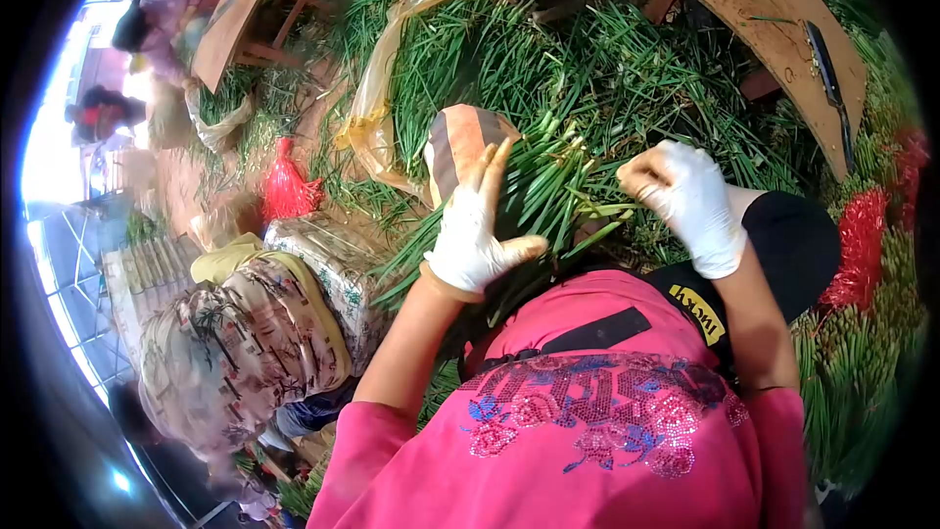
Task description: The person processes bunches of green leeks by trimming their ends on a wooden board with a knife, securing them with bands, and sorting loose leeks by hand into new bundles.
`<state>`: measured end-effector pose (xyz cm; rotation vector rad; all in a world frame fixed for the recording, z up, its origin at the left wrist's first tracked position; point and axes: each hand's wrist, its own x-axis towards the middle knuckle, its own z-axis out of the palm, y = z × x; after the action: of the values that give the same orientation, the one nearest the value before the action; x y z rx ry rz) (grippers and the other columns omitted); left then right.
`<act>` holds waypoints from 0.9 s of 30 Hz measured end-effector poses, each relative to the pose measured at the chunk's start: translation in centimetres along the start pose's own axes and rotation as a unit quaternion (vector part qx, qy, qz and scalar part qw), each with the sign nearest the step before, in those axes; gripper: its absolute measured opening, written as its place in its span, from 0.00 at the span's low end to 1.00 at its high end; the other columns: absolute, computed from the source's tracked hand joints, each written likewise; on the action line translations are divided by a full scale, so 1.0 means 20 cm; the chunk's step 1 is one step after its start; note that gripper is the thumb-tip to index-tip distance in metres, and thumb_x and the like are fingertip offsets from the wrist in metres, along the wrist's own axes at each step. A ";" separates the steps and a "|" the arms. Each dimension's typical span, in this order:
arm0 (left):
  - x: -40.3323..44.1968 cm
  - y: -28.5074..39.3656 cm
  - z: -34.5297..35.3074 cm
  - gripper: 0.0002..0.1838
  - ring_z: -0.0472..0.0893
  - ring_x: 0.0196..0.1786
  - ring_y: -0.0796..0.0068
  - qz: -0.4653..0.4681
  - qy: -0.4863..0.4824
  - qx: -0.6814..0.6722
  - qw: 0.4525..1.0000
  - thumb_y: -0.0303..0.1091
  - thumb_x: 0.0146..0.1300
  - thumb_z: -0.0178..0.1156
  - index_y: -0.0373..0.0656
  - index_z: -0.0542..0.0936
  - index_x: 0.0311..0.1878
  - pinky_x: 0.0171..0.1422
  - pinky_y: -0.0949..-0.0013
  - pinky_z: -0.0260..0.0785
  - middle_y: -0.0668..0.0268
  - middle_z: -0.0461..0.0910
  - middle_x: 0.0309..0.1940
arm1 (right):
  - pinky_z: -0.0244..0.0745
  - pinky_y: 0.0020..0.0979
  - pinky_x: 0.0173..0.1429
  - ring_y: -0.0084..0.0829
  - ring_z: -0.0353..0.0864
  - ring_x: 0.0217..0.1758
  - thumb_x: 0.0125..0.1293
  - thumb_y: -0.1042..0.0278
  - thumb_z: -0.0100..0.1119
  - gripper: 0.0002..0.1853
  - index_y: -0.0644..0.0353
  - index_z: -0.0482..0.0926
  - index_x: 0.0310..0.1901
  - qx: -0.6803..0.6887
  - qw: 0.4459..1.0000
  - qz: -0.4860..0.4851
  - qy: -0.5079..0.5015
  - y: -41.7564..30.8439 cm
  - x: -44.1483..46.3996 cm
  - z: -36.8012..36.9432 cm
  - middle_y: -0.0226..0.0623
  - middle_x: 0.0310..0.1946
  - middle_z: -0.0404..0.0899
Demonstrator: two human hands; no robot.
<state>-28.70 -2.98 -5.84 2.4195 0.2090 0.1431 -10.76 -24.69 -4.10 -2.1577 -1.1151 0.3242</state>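
A bundle of long green stalks (548,186) with pale ends, perhaps garlic shoots or green onions, lies across my lap. My left hand (475,235), in a white glove, rests against the near left side of these stalks with its fingers stretched and thumb spread. To the right of the bundle, my right hand (685,206), also gloved in white, hovers with its fingers curled together. Whatever it may hold is too small to make out. A few yellowish stalk ends point toward it. Beyond the bundle shows a striped orange and grey cloth (460,142).
Loose green stalks (636,69) cover the ground ahead, beside a clear plastic sheet (377,88). A knife (830,78) lies on a curved wooden board (754,0). Red strips (291,181) hang left; more red strips (860,250) lie right. A person in patterned clothing (245,343) sits left.
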 end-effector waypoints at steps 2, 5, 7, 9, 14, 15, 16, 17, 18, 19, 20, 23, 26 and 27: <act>-0.02 0.09 0.03 0.62 0.57 0.70 0.41 -0.041 -0.026 0.063 0.997 0.72 0.38 0.64 0.48 0.53 0.73 0.70 0.43 0.49 0.47 0.55 0.70 | 0.70 0.36 0.39 0.35 0.79 0.32 0.50 0.50 0.67 0.15 0.55 0.81 0.27 -0.084 0.996 -0.043 0.003 -0.02 -0.01 0.07 0.34 0.24 0.77; -0.04 0.15 0.09 0.61 0.52 0.73 0.44 -0.074 -0.043 0.128 0.988 0.64 0.36 0.69 0.53 0.53 0.74 0.71 0.37 0.46 0.50 0.50 0.72 | 0.69 0.38 0.40 0.36 0.80 0.33 0.51 0.44 0.63 0.20 0.54 0.80 0.26 -0.136 0.989 -0.057 -0.014 -0.06 0.03 0.19 0.33 0.24 0.78; -0.04 0.15 0.12 0.60 0.52 0.73 0.44 -0.090 -0.054 0.169 0.980 0.59 0.36 0.71 0.53 0.53 0.73 0.71 0.38 0.45 0.51 0.51 0.72 | 0.69 0.40 0.39 0.37 0.80 0.32 0.54 0.48 0.61 0.17 0.55 0.78 0.24 -0.132 0.979 -0.118 -0.104 -0.05 0.02 0.30 0.33 0.24 0.78; -0.04 0.13 0.11 0.58 0.52 0.73 0.46 -0.102 -0.036 0.146 0.983 0.56 0.37 0.71 0.53 0.53 0.73 0.72 0.39 0.45 0.52 0.51 0.72 | 0.71 0.33 0.33 0.34 0.80 0.28 0.58 0.60 0.60 0.12 0.59 0.77 0.24 0.018 0.990 -0.124 -0.057 -0.10 0.03 0.26 0.32 0.24 0.80; -0.09 0.09 0.11 0.56 0.53 0.73 0.49 -0.139 -0.006 0.115 0.984 0.50 0.39 0.72 0.54 0.54 0.73 0.72 0.41 0.44 0.53 0.53 0.72 | 0.58 0.15 0.19 0.14 0.65 0.15 0.65 0.65 0.58 0.09 0.62 0.78 0.32 0.571 0.809 0.126 -0.058 -0.08 0.03 -0.21 0.34 0.28 0.82; -0.09 0.10 0.11 0.56 0.53 0.73 0.49 -0.139 -0.005 0.114 0.984 0.50 0.39 0.72 0.54 0.54 0.73 0.73 0.41 0.44 0.53 0.52 0.72 | 0.60 0.15 0.22 0.13 0.65 0.17 0.66 0.66 0.58 0.09 0.64 0.78 0.35 0.533 0.844 0.050 0.043 -0.03 0.06 -0.20 0.36 0.30 0.82; -0.09 0.11 0.11 0.56 0.53 0.73 0.48 -0.137 -0.006 0.124 0.983 0.52 0.39 0.71 0.54 0.54 0.73 0.72 0.41 0.44 0.52 0.53 0.72 | 0.63 0.16 0.25 0.14 0.68 0.21 0.66 0.67 0.58 0.09 0.66 0.78 0.37 0.494 0.859 0.124 0.049 -0.01 0.07 -0.22 0.37 0.32 0.82; -0.09 0.11 0.12 0.56 0.53 0.73 0.47 -0.132 -0.009 0.135 0.982 0.54 0.39 0.70 0.53 0.55 0.73 0.71 0.40 0.45 0.52 0.53 0.71 | 0.66 0.17 0.28 0.15 0.71 0.24 0.67 0.67 0.57 0.10 0.67 0.79 0.39 0.452 0.868 0.197 0.057 -0.07 0.12 -0.24 0.38 0.34 0.83; -0.09 0.12 0.12 0.56 0.54 0.72 0.46 -0.125 -0.012 0.146 0.981 0.56 0.40 0.69 0.52 0.55 0.73 0.71 0.40 0.45 0.52 0.54 0.71 | 0.71 0.22 0.36 0.19 0.76 0.31 0.65 0.69 0.58 0.11 0.69 0.79 0.41 0.436 0.884 0.160 0.057 -0.07 0.14 -0.17 0.37 0.36 0.82; -0.08 0.13 0.12 0.56 0.54 0.72 0.46 -0.120 -0.017 0.149 0.981 0.56 0.40 0.69 0.52 0.55 0.73 0.70 0.40 0.45 0.52 0.54 0.71 | 0.74 0.29 0.42 0.28 0.80 0.37 0.62 0.66 0.60 0.13 0.69 0.80 0.40 0.232 0.972 0.029 0.029 -0.03 0.17 -0.11 0.37 0.36 0.82; -0.08 0.14 0.12 0.56 0.53 0.72 0.46 -0.115 -0.022 0.151 0.982 0.56 0.40 0.69 0.52 0.55 0.73 0.70 0.39 0.45 0.52 0.53 0.72 | 0.74 0.31 0.43 0.32 0.80 0.38 0.60 0.60 0.61 0.15 0.67 0.82 0.38 0.080 0.994 -0.060 0.038 -0.04 0.21 -0.05 0.37 0.35 0.81; -0.07 0.16 0.12 0.58 0.53 0.73 0.47 -0.111 -0.040 0.172 0.978 0.52 0.39 0.72 0.54 0.52 0.74 0.70 0.36 0.46 0.54 0.53 0.72 | 0.70 0.39 0.51 0.40 0.78 0.45 0.55 0.55 0.61 0.16 0.62 0.82 0.35 -0.161 0.976 -0.102 -0.102 -0.13 0.35 0.16 0.39 0.38 0.80; -0.08 0.16 0.13 0.63 0.54 0.73 0.52 -0.132 -0.022 0.138 0.981 0.52 0.36 0.74 0.45 0.48 0.74 0.71 0.39 0.46 0.55 0.53 0.72 | 0.64 0.43 0.59 0.39 0.79 0.44 0.57 0.56 0.59 0.15 0.59 0.83 0.35 -0.122 0.960 -0.176 -0.178 -0.15 0.40 0.33 0.36 0.40 0.82; -0.08 0.14 0.13 0.63 0.56 0.72 0.51 -0.124 0.002 0.112 0.986 0.51 0.35 0.74 0.43 0.49 0.74 0.71 0.42 0.47 0.54 0.55 0.71 | 0.68 0.37 0.54 0.33 0.80 0.40 0.60 0.61 0.59 0.11 0.60 0.82 0.33 0.018 0.976 -0.195 -0.098 -0.17 0.39 0.34 0.34 0.35 0.81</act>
<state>-29.47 -7.06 -6.03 2.5888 0.5515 0.0111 -11.53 -14.09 -6.28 -1.8504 -1.5969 0.3771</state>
